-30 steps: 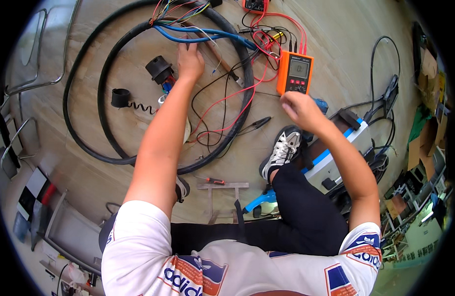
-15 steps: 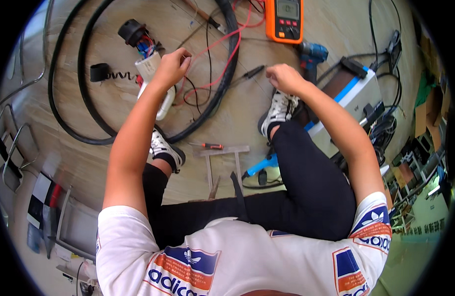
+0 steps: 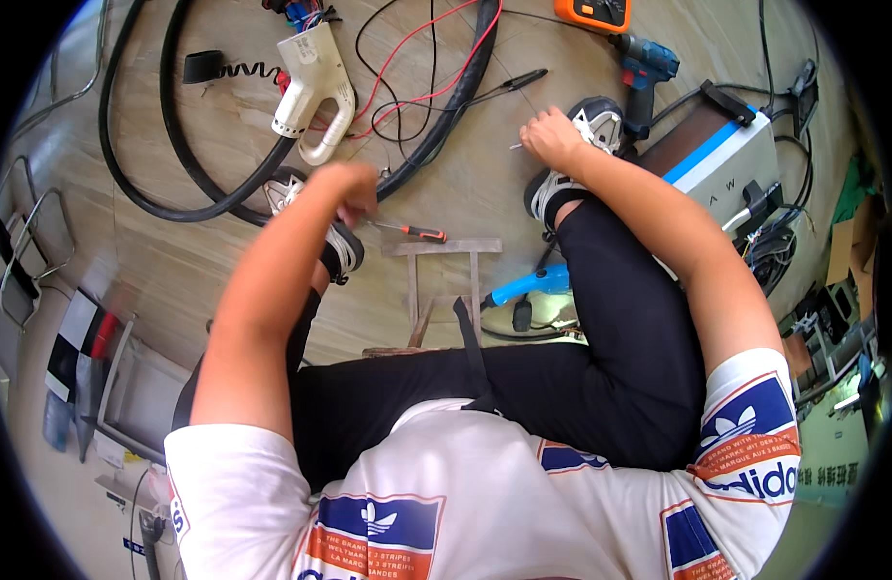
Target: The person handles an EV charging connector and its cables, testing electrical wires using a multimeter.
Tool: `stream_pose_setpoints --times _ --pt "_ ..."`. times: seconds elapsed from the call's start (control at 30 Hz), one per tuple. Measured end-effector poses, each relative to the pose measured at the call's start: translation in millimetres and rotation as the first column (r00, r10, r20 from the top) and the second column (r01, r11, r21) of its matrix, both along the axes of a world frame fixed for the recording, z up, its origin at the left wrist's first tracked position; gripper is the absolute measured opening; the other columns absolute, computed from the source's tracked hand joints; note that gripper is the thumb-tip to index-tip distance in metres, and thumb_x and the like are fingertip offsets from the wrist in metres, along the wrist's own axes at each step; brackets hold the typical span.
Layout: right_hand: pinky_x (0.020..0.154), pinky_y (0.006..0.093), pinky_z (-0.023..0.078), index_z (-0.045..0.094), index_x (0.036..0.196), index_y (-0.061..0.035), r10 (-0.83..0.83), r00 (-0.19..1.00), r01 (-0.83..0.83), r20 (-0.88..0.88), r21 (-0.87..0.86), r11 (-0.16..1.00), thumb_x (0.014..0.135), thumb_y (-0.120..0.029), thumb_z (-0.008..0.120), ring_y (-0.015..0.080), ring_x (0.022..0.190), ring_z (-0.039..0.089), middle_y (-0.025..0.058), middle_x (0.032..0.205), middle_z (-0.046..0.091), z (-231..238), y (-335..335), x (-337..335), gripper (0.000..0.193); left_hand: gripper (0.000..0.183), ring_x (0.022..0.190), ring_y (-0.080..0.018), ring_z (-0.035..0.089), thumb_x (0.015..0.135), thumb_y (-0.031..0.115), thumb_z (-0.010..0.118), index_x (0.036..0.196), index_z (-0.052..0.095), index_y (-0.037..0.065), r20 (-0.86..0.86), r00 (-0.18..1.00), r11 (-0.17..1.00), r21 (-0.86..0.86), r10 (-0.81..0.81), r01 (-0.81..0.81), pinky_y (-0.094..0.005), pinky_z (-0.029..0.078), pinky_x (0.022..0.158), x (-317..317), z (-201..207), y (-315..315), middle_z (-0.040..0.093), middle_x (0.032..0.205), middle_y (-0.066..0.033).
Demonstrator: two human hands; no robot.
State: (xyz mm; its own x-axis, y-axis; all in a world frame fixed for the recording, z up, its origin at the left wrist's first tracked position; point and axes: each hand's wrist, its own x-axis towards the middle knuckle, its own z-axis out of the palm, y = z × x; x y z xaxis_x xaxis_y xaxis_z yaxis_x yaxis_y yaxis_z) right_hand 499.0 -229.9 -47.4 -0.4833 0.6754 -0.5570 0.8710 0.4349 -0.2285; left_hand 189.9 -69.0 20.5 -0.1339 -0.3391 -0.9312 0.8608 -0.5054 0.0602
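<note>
My left hand [image 3: 352, 191] is smeared by motion, low over my left shoe, next to an orange-and-black screwdriver [image 3: 425, 234] on the floor. I cannot see whether its fingers hold anything. In front of it lies a white charging gun [image 3: 313, 87], its thick black cable [image 3: 235, 193] curving away to the left. Loose coloured wires [image 3: 304, 14] come out of the gun's far end, cut off by the view's top. Closed fingers on my right hand [image 3: 555, 138] pinch a small pale thing, too small to name, beside my right shoe.
A blue cordless drill [image 3: 649, 68] and an orange multimeter [image 3: 593, 12] lie at the far right. Red and black test leads [image 3: 407, 104] tangle mid-floor. A white case [image 3: 721, 174] stands right of my leg; a blue tool [image 3: 533, 283] lies near the metal stool frame [image 3: 444, 246].
My left hand has come back from above the charging gun toward the screwdriver and my left shoe. The view has tilted, so floor things sit higher. My right hand stays near my right shoe.
</note>
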Motion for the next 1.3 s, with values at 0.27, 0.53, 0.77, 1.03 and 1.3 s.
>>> stream_pose_setpoints --times 0.27,0.53,0.77,1.03,1.3 --pt "0.076 0.0374 0.046 0.065 0.089 -0.0106 -0.01 0.999 0.014 -0.036 0.123 0.992 0.088 -0.018 0.057 0.022 0.086 0.066 0.0041 0.083 0.067 0 0 0 0.011 0.015 0.086 -0.0304 0.072 0.086 0.017 0.062 0.097 0.064 0.008 0.654 0.698 0.909 0.416 -0.291 -0.011 -0.0425 0.057 0.069 -60 -36 -156 0.07 0.091 -0.0133" --pt "0.075 0.0361 0.042 0.063 0.089 -0.0113 0.058 0.998 -0.058 0.008 0.195 0.979 0.089 -0.018 0.055 0.0201 0.078 0.065 0.0031 0.078 0.063 -3 9 -6 0.011 0.011 0.071 -0.0228 0.066 0.082 0.017 0.062 0.09 0.06 0.01 0.721 0.408 0.808 0.585 -0.56 0.074 -0.0365 0.052 0.053 -84 -79 -163 0.063 0.085 -0.0071" --pt "0.079 0.0364 0.042 0.061 0.089 -0.008 0.06 0.997 -0.069 0.056 0.166 0.984 0.09 -0.018 0.053 0.0215 0.076 0.065 0.0054 0.078 0.065 -4 19 3 0.013 0.012 0.073 -0.0259 0.068 0.088 0.02 0.059 0.088 0.063 0.008 0.78 0.349 0.844 0.532 -0.519 0.067 -0.0408 0.049 0.058 -86 -70 -167 0.065 0.084 -0.0088" --pt "0.077 0.036 0.046 0.055 0.085 -0.0093 -0.058 0.977 0.117 -0.206 0.286 0.951 0.083 -0.015 0.058 0.0234 0.076 0.065 0.006 0.076 0.061 26 54 54 0.007 0.019 0.085 -0.031 0.073 0.091 0.017 0.054 0.092 0.069 0.006 0.73 0.561 0.906 0.413 -0.39 0.093 -0.0441 0.059 0.069 -72 -69 -189 0.072 0.094 -0.0146" --pt "0.059 0.0406 0.055 0.056 0.088 -0.0086 -0.333 0.943 0.309 0.014 0.34 0.888 0.087 -0.014 0.055 0.0278 0.066 0.071 0.0097 0.072 0.067 -9 86 96 0.006 0.017 0.063 -0.0382 0.066 0.087 0.02 0.063 0.085 0.057 0.003 0.955 0.294 0.892 0.177 -0.052 -0.416 -0.0486 0.054 0.059 40 -17 -85 0.064 0.065 -0.0189"
